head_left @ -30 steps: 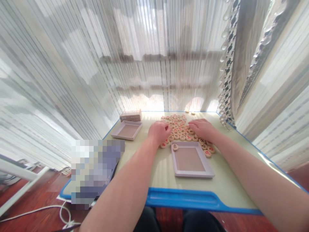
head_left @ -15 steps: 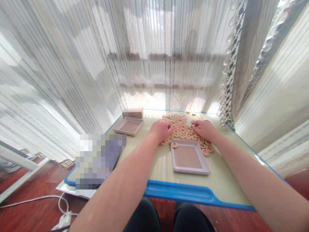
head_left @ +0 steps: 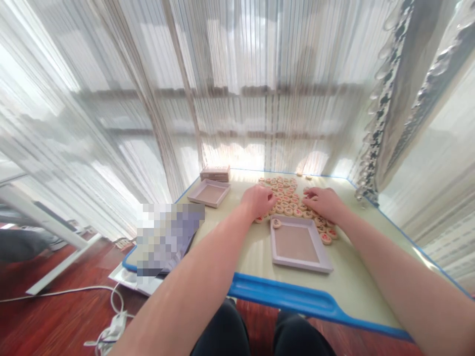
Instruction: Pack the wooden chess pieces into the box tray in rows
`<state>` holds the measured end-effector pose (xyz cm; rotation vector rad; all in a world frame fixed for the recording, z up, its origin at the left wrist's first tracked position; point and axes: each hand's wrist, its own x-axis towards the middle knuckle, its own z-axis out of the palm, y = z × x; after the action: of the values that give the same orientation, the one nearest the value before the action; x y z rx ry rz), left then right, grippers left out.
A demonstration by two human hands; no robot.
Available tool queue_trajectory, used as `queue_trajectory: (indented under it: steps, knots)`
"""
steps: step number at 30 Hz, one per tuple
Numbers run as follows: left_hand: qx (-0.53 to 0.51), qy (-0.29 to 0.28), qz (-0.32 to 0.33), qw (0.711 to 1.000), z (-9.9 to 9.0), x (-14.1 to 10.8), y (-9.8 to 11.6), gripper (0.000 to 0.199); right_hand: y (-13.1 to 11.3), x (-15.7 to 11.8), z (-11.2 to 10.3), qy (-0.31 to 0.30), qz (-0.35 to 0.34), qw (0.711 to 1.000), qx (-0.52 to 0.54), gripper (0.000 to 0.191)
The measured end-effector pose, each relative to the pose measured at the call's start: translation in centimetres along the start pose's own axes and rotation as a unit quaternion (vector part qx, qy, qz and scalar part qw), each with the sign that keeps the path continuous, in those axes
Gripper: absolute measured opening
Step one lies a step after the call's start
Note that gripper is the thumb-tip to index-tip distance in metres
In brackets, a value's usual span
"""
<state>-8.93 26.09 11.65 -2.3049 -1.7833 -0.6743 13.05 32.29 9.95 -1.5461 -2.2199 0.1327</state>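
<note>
Several round wooden Chinese chess pieces (head_left: 285,198) with red or dark characters lie in a loose heap on the pale tabletop (head_left: 256,252). At the heap's left side my left hand (head_left: 259,200) rests with its fingers curled in; what they hold, if anything, is hidden. My right hand (head_left: 324,202) is on the right side, fingers loosely stretched and apart, touching or just over pieces there. In front of the heap lies a shallow box tray (head_left: 273,247). One chess piece (head_left: 276,223) sits on its far left corner.
Another shallow tray (head_left: 191,197) and a closed box (head_left: 215,173) stand at the back left. A blurred flat item (head_left: 172,242) lies on the left. The table has a blue rim (head_left: 282,294). Sheer curtains (head_left: 237,99) hang behind. A white cable (head_left: 55,292) runs along the floor.
The whole view has shifted, so the table and things on it appear further right. My hands keep nearly the same places beside the heap.
</note>
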Motion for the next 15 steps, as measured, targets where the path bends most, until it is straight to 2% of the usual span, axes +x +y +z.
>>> queue_trajectory:
  steps: [5,7,8,11,15]
  knots:
    - [-0.017,-0.012,0.019,1.000,-0.1,-0.2,0.2,0.029,-1.1,-0.3,-0.6,0.046,0.020,0.996,0.079,0.029]
    - [-0.015,-0.006,0.025,1.000,0.0,-0.3,0.1,0.029,-1.7,-0.7,-1.2,0.068,0.005,0.993,0.097,0.027]
    - [-0.015,-0.005,0.028,1.000,0.1,-0.3,0.0,0.030,-2.2,-1.1,-1.6,0.057,-0.015,0.992,0.109,0.026]
    - [-0.017,-0.013,0.033,0.999,0.3,-0.2,-0.2,0.030,-4.3,-2.7,-3.0,-0.021,-0.112,0.983,0.147,0.023]
    - [-0.023,-0.017,0.043,0.999,0.3,0.0,-0.2,0.030,-7.4,-5.3,-4.0,-0.189,-0.192,0.947,0.176,0.020]
